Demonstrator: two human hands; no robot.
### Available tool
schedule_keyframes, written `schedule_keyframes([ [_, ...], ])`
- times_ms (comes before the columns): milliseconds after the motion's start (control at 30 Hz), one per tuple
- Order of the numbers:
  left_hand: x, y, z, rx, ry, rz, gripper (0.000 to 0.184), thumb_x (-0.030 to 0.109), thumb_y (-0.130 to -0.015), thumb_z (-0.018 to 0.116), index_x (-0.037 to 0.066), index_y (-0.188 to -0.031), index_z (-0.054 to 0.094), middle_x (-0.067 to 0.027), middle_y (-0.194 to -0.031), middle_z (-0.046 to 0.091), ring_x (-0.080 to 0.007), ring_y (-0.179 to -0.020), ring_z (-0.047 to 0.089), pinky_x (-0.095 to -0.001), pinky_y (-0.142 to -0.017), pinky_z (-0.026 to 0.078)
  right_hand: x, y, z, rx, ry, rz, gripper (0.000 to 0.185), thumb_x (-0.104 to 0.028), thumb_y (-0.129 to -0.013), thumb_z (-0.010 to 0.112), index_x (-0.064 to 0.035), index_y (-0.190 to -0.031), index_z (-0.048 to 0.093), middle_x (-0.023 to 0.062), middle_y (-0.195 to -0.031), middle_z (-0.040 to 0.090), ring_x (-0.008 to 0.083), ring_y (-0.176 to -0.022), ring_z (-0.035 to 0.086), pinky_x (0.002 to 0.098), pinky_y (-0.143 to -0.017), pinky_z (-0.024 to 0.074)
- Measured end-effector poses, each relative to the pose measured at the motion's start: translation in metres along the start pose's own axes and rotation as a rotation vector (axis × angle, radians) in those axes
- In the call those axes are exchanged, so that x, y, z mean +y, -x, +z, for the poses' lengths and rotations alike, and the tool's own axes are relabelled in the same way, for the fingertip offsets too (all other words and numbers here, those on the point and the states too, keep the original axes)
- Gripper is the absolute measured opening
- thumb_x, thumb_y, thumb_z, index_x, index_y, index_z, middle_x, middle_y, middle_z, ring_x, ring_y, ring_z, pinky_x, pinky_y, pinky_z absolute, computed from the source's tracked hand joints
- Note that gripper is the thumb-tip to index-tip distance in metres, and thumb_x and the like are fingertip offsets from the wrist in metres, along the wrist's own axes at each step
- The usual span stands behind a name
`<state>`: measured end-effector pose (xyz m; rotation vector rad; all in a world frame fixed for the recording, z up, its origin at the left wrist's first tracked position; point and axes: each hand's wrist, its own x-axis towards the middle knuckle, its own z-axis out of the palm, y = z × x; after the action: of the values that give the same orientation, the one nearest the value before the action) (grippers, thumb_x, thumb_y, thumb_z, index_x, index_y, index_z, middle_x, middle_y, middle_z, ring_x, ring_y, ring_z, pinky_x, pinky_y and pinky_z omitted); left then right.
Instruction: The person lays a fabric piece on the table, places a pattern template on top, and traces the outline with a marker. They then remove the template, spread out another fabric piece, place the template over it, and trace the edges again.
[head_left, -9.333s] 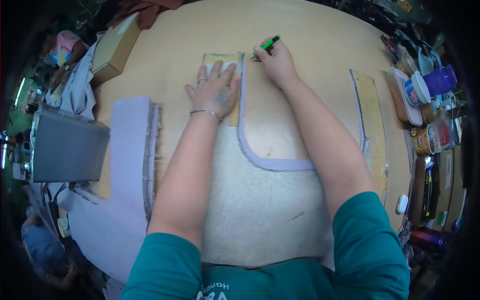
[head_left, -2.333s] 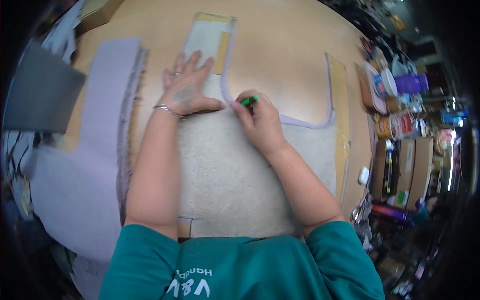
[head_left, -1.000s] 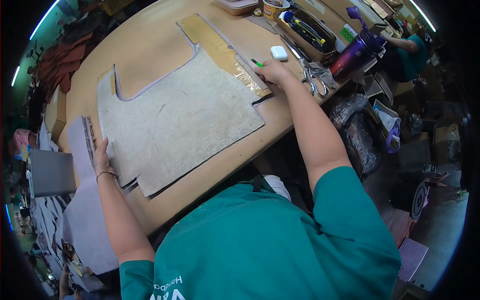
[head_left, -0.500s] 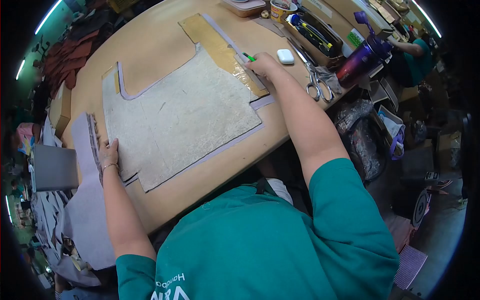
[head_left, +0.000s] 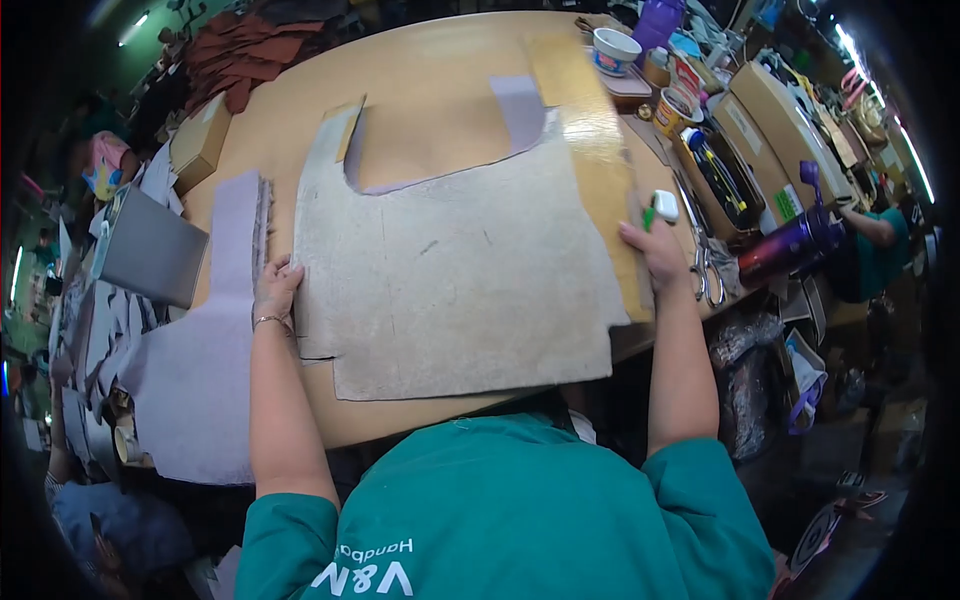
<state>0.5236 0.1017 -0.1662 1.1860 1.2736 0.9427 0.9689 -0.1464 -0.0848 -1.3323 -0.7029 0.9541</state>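
Note:
A large grey-white pattern template [head_left: 460,280] with a U-shaped cutout and shiny yellow-brown tape [head_left: 585,130] along its right side spans the space between my hands. Part of a lavender sheet [head_left: 520,110] shows inside the cutout; the template hides the rest. My left hand [head_left: 277,290] is closed on the template's left edge, thumb on top. At the opposite edge, my right hand [head_left: 660,255] grips the taped side and also holds a green pen [head_left: 649,214]. Just beyond that hand lies a white earbud case [head_left: 665,206].
Scissors [head_left: 706,270], a box of pens and cutters [head_left: 715,175] and a purple bottle [head_left: 790,245] are on the right. Lavender material [head_left: 190,390] hangs over the table's left edge near a grey bin [head_left: 150,245]. Red-brown pieces [head_left: 235,55] lie at the back; another person is at far right.
The template has turned and shifted off the lavender sheet's outline, exposing more lavender in the cutout. My right hand has moved from the upper tape to the right edge. The view has turned.

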Motion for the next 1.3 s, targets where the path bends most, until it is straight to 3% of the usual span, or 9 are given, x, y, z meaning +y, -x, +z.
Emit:
schedule_keyframes([
  [167,-0.002,-0.002,-0.004,0.07,-0.08,-0.045,0.045,0.003,-0.071,0.063,-0.002,-0.111,0.043,-0.0111,-0.087,0.061,-0.0159,-0.079,0.057,-0.0246,-0.077,0.042,-0.031,0.074,-0.026,0.176,-0.04,-0.372,0.047,-0.004,-0.07,0.058,0.0004,-0.115,0.044,0.0069,-0.106,0.052,0.0179,-0.097,0.049,0.0294,-0.089,0.0338],
  [333,0.029,0.029,0.023,0.265,-0.942,0.204,0.064,0.017,-0.066,0.068,0.003,-0.12,0.038,-0.0176,-0.109,0.05,-0.0246,-0.099,0.05,-0.0308,-0.085,0.039,-0.054,0.194,-0.146,0.713,0.273,-0.666,0.049,-0.023,-0.076,0.058,-0.0006,-0.118,0.044,0.0078,-0.111,0.05,0.0207,-0.103,0.046,0.033,-0.09,0.0321],
  [367,0.033,0.037,0.036,0.366,-1.096,0.296,0.068,0.02,-0.065,0.069,0.004,-0.122,0.036,-0.0183,-0.115,0.047,-0.0269,-0.104,0.048,-0.0318,-0.087,0.038,-0.072,0.214,-0.129,0.777,-0.016,-0.678,0.05,-0.028,-0.078,0.055,-0.0011,-0.118,0.043,0.0081,-0.113,0.05,0.0219,-0.103,0.046,0.0343,-0.09,0.0324],
  [433,0.04,0.052,0.064,0.161,-1.169,0.651,0.069,0.032,-0.066,0.067,0.01,-0.124,0.036,-0.0138,-0.131,0.031,-0.0317,-0.118,0.032,-0.0436,-0.093,0.031,-0.101,0.25,-0.135,0.798,-0.14,-0.729,0.053,-0.033,-0.08,0.052,-0.0003,-0.12,0.04,0.0085,-0.12,0.044,0.0225,-0.107,0.042,0.0337,-0.092,0.0294],
  [567,0.046,0.113,0.15,-0.592,-1.331,0.716,0.066,0.055,-0.071,0.051,0.026,-0.128,0.033,-0.006,-0.137,0.02,-0.0325,-0.128,0.01,-0.0669,-0.09,0.013,-0.154,0.253,-0.082,1.317,-0.01,-0.788,0.066,-0.046,-0.08,0.049,0.0001,-0.124,0.034,0.0059,-0.128,0.036,0.0211,-0.118,0.03,0.0368,-0.099,0.0162],
  [667,0.043,0.139,0.169,-0.794,-1.292,0.702,0.068,0.059,-0.071,0.047,0.026,-0.129,0.031,-0.0048,-0.139,0.017,-0.0337,-0.128,0.008,-0.0668,-0.09,0.013,-0.168,0.268,-0.106,1.401,0.115,-0.719,0.068,-0.05,-0.08,0.046,-0.0036,-0.128,0.032,0.0045,-0.131,0.033,0.0197,-0.121,0.025,0.0373,-0.1,0.0104],
  [933,0.045,0.146,0.159,-0.805,-1.331,0.626,0.069,0.056,-0.072,0.049,0.025,-0.13,0.029,-0.0053,-0.14,0.012,-0.0333,-0.128,0.006,-0.0655,-0.091,0.012,-0.181,0.303,-0.298,1.143,0.058,-0.538,0.07,-0.054,-0.084,0.032,-0.0055,-0.133,0.017,0.0041,-0.14,0.014,0.0164,-0.128,0.009,0.0282,-0.103,0.0047],
  [1067,0.04,0.12,0.138,-0.506,-1.351,0.546,0.066,0.049,-0.074,0.051,0.02,-0.13,0.03,-0.0078,-0.139,0.016,-0.0312,-0.128,0.011,-0.0643,-0.092,0.014,-0.196,0.256,-0.323,1.129,0.138,-0.67,0.058,-0.031,-0.081,0.056,0.0006,-0.124,0.034,0.0078,-0.125,0.039,0.0181,-0.111,0.038,0.0287,-0.094,0.028],
  [1300,0.037,0.078,0.06,0.004,-1.382,0.141,0.063,0.047,-0.078,0.048,0.017,-0.129,0.03,-0.0094,-0.138,0.018,-0.0316,-0.128,0.012,-0.0608,-0.094,0.016,-0.201,0.173,-0.364,0.887,-0.198,-0.542,0.044,-0.033,-0.084,0.049,-0.0022,-0.115,0.046,0.0091,-0.112,0.051,0.0244,-0.103,0.046,0.034,-0.091,0.0324],
])
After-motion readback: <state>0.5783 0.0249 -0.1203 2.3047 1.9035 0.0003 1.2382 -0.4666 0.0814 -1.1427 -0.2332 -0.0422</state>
